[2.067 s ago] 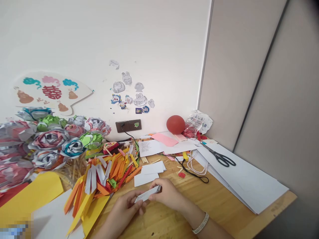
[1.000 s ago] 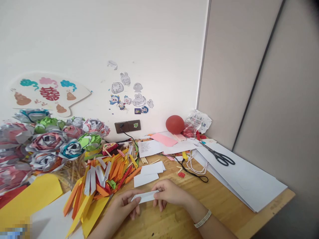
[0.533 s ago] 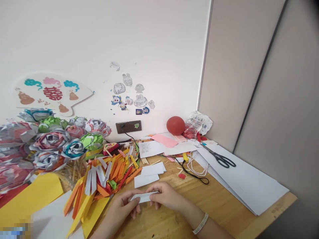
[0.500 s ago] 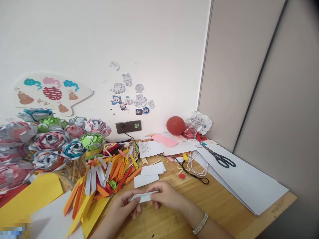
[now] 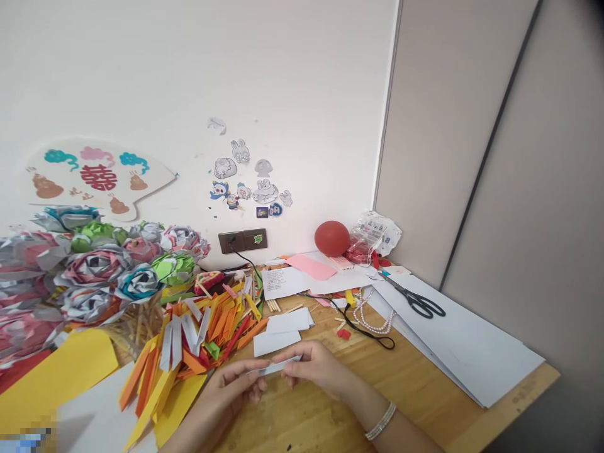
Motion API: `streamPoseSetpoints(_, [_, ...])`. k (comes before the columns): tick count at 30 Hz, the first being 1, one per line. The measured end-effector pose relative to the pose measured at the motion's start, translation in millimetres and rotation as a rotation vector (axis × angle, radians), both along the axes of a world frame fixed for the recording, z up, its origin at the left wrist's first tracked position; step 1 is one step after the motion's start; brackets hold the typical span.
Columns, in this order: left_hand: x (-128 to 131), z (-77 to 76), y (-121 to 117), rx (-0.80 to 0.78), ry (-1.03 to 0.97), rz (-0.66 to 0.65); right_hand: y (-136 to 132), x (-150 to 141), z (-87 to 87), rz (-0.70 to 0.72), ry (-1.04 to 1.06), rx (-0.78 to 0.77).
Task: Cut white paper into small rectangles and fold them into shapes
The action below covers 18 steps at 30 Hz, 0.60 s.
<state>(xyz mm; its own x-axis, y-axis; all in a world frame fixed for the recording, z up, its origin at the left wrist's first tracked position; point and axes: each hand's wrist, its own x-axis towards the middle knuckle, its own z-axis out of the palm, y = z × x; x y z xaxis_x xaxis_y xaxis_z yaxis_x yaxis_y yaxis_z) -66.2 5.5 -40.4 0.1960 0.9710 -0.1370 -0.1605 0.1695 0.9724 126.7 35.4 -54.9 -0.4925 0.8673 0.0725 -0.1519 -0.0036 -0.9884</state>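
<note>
A narrow folded strip of white paper [image 5: 275, 367] is held level above the wooden table, one end in each hand. My left hand [image 5: 238, 380] pinches its left end between thumb and fingers. At the other end my right hand [image 5: 309, 367] pinches it, the wrist wearing a beaded bracelet [image 5: 381, 421]. Just beyond the hands lie small white paper pieces [image 5: 277, 342]. To the left spreads a pile of folded paper strips [image 5: 182, 355] in orange, yellow, white and red.
Paper flowers [image 5: 97, 267] crowd the left side beside yellow sheets [image 5: 70, 362]. Black scissors [image 5: 419, 303] rest on white sheets [image 5: 467, 352] at the right. A black cord [image 5: 377, 340], a bead string [image 5: 361, 314] and a red balloon [image 5: 332, 238] lie farther back.
The folded paper has tilted, so it shows a thinner face now. Both hands have shifted slightly, their fingers still pinching its ends.
</note>
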Motion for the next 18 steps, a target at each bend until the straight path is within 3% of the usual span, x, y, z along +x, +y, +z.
streamPoseSetpoints(6, [-2.2,-0.6,5.7,0.115,0.255,-0.027,5.4,-0.8,-12.8,-0.067,-0.070,0.123])
streamPoseSetpoints(14, [-1.6,-8.5,12.0,0.183,0.381,-0.030,7.9,-4.1,-14.7,-0.208,-0.175,0.211])
streamPoseSetpoints(18, [-3.4,-6.8,6.1,0.300,0.488,0.018,6.9,-2.1,-15.1,-0.135,-0.176,0.154])
